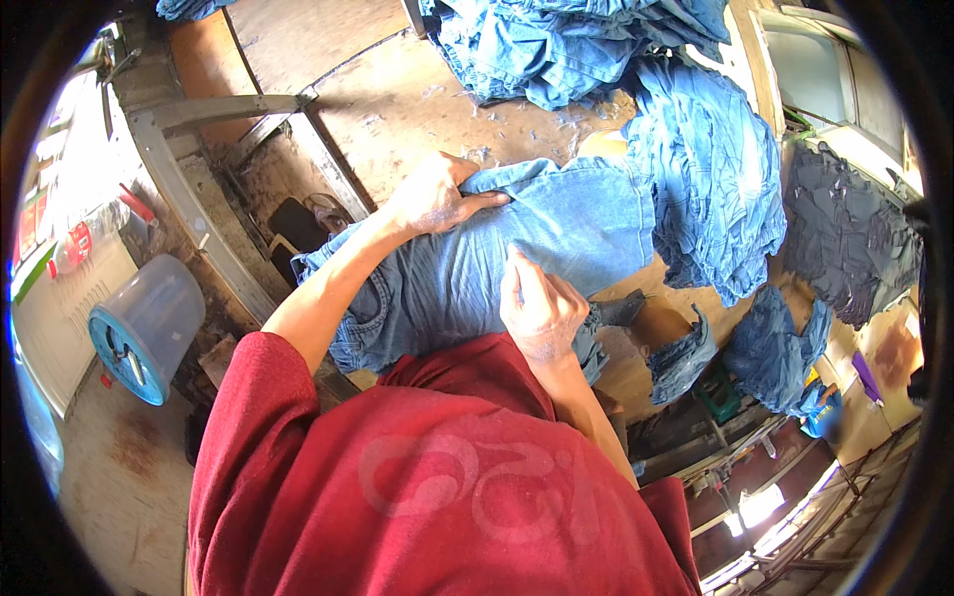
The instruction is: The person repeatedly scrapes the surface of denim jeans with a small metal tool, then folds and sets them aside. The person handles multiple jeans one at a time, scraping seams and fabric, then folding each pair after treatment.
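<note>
A pair of blue denim jeans (586,219) lies across in front of me, its waist end toward my left and a leg reaching right. My left hand (442,196) is closed on the far edge of the denim, thumb and fingers pinching a fold. My right hand (544,310) is curled over the near side of the same leg, fingers pressed together. Whatever is in those fingers, if anything, is hidden.
Behind the jeans, a pile of blue denim (556,50) sits on the wooden board (397,99). More crumpled denim (706,179) hangs at the right, beside a dark sheet (845,233). To the left are a metal frame (179,189) and a clear tub with a blue lid (149,328).
</note>
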`<state>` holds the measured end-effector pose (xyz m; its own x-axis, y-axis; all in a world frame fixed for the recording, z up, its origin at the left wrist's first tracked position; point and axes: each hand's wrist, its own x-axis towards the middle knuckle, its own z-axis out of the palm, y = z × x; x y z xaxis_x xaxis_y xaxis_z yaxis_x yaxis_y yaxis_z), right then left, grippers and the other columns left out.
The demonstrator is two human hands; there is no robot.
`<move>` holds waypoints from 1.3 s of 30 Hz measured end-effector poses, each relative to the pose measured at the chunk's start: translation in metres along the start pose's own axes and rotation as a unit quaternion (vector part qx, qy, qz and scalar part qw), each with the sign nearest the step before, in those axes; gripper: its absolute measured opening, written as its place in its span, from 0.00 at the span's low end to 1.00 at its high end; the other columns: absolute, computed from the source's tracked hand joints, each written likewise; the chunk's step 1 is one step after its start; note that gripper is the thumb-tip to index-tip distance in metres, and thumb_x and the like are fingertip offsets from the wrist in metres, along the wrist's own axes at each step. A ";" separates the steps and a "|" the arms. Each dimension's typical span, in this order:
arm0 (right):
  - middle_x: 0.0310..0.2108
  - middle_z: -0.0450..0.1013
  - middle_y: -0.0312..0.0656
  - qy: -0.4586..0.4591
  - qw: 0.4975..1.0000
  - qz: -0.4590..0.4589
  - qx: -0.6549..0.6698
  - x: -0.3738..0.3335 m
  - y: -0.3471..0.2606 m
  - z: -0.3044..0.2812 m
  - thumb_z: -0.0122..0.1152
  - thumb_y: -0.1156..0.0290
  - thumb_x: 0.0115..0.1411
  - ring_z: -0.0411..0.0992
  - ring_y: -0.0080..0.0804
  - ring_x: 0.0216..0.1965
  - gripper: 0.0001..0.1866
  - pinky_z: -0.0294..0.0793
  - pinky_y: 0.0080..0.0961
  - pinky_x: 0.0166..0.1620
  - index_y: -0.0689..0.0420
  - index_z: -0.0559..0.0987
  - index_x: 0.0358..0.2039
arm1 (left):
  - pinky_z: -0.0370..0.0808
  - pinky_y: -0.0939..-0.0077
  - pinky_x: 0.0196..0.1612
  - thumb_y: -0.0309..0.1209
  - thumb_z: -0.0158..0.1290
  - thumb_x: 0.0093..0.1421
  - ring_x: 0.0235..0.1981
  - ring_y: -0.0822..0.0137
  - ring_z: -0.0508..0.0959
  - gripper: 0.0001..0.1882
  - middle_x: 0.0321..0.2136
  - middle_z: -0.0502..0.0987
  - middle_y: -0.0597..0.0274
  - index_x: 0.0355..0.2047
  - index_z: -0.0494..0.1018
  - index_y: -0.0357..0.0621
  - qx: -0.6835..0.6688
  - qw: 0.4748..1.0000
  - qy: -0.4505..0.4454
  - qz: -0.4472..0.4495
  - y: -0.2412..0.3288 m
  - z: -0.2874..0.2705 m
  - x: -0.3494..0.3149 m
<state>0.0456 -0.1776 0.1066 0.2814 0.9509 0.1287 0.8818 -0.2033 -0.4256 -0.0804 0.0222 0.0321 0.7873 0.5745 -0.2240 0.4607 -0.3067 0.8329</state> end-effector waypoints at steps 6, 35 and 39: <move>0.18 0.73 0.31 -0.032 0.998 -0.023 -0.040 0.005 -0.001 -0.001 0.70 0.74 0.58 0.73 0.29 0.17 0.14 0.74 0.28 0.24 0.53 0.88 0.46 | 0.75 0.58 0.30 0.50 0.72 0.59 0.20 0.52 0.78 0.28 0.18 0.77 0.48 0.20 0.76 0.37 0.014 1.000 0.008 -0.005 0.000 0.002 0.000; 0.18 0.74 0.33 -0.008 1.000 0.000 0.000 0.007 0.003 -0.003 0.71 0.76 0.58 0.73 0.31 0.16 0.11 0.74 0.29 0.24 0.52 0.87 0.42 | 0.77 0.58 0.29 0.55 0.70 0.60 0.21 0.50 0.80 0.28 0.18 0.78 0.50 0.23 0.80 0.40 0.029 0.999 0.015 0.026 -0.008 0.006 0.000; 0.17 0.73 0.33 -0.031 0.999 -0.015 -0.017 0.005 0.003 -0.008 0.71 0.76 0.58 0.72 0.30 0.16 0.10 0.73 0.28 0.24 0.53 0.87 0.41 | 0.76 0.57 0.28 0.54 0.70 0.59 0.20 0.50 0.80 0.28 0.17 0.77 0.50 0.21 0.79 0.40 0.024 0.999 0.031 0.019 -0.008 0.009 0.001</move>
<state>0.0519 -0.1756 0.1129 0.2316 0.9692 0.0842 0.9020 -0.1815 -0.3917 -0.0797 0.0179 0.0207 0.7782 0.6076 -0.1586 0.4508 -0.3646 0.8148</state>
